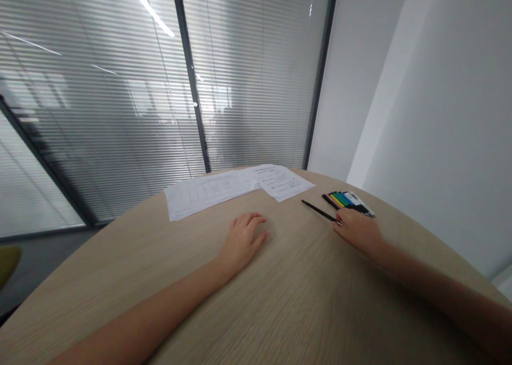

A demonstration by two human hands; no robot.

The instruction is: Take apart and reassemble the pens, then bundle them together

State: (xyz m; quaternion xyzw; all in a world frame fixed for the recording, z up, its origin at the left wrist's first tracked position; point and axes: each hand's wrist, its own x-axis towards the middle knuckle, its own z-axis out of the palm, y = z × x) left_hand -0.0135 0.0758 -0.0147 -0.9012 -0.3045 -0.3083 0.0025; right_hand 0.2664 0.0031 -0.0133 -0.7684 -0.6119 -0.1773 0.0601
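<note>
your right hand (357,230) pinches a black pen (318,211) beside the colored markers (347,202); your left hand (243,241) lies open on the round table (304,301). a careless nudge could scatter the markers.

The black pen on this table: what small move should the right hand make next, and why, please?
Probably the right hand should firm its grip on the black pen. The pen's near end is at the fingertips, but the pen seems to lie on the table, not clearly lifted, and it points toward the printed papers.
</note>
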